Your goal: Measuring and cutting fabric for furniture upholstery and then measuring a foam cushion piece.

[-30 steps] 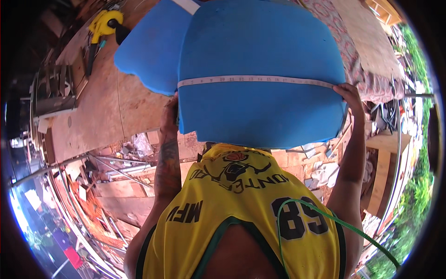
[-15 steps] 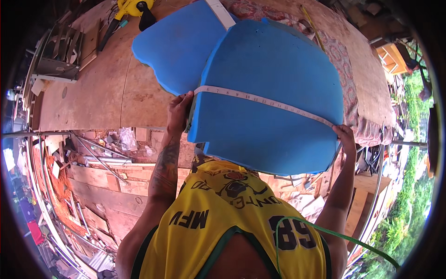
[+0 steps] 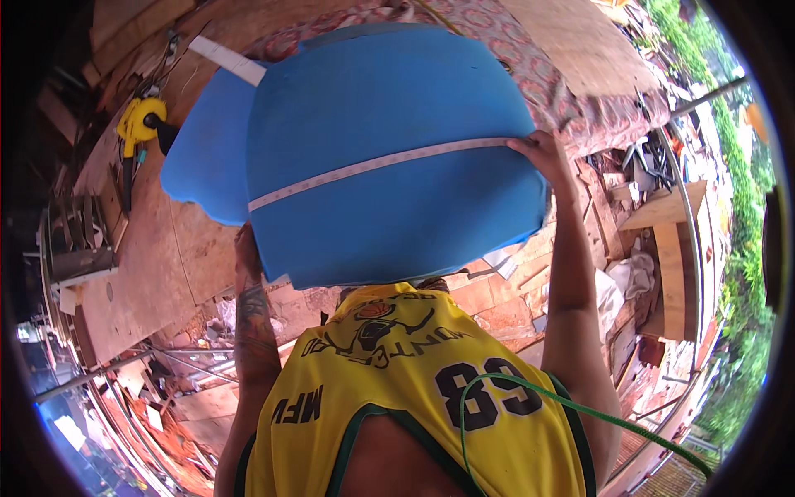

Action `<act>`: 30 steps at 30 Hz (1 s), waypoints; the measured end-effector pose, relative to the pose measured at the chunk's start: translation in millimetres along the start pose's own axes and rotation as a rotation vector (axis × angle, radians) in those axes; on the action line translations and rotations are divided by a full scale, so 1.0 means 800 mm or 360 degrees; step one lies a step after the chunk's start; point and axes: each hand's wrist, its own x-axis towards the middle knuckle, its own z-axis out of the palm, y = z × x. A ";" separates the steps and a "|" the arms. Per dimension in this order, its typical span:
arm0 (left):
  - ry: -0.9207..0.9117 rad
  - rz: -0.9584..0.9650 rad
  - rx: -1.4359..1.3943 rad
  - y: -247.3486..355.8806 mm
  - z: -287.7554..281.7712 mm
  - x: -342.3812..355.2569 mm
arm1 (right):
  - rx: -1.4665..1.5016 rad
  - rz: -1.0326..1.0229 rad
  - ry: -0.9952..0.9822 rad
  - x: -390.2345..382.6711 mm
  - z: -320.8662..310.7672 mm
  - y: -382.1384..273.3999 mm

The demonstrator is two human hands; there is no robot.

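A large blue foam piece (image 3: 389,95) with rounded sides lies in front of me. A white measuring tape (image 3: 373,165) runs across its top, from the left edge up to the right edge. At the right edge my right hand (image 3: 545,157) is closed on the end of the tape, thumb and fingers pinching it against the foam. My left hand (image 3: 247,248) is at the foam's lower left edge, below where the tape meets that edge; its fingers are in shadow and mostly hidden. A second blue foam piece (image 3: 203,157) with a wavy edge lies partly under the large one.
A yellow power blower (image 3: 142,120) stands at the left of the plywood table (image 3: 149,265). A white flat strip (image 3: 228,60) lies at the upper left of the foam. Patterned red cloth (image 3: 538,62) covers the table behind. A green cord (image 3: 613,421) hangs across my right side.
The view has turned, so the foam appears further left and rotated, its right side higher. The right hand remains on the tape; the left hand has slipped lower behind the foam's edge.
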 end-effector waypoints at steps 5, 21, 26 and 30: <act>-0.0164 -0.0043 0.0421 0.005 -0.014 0.009 | 0.0103 -0.0138 0.0066 -0.006 -0.006 0.004; -0.0081 -0.0080 0.0148 0.014 0.002 0.056 | -0.0140 -0.0224 0.0593 -0.052 0.041 -0.025; 0.0003 -0.0146 0.0044 0.018 0.003 0.033 | -0.0057 -0.0266 0.0586 -0.047 0.040 -0.017; 0.0176 -0.0184 0.0082 0.004 -0.046 -0.002 | -0.0020 -0.0208 0.0269 -0.022 0.019 -0.003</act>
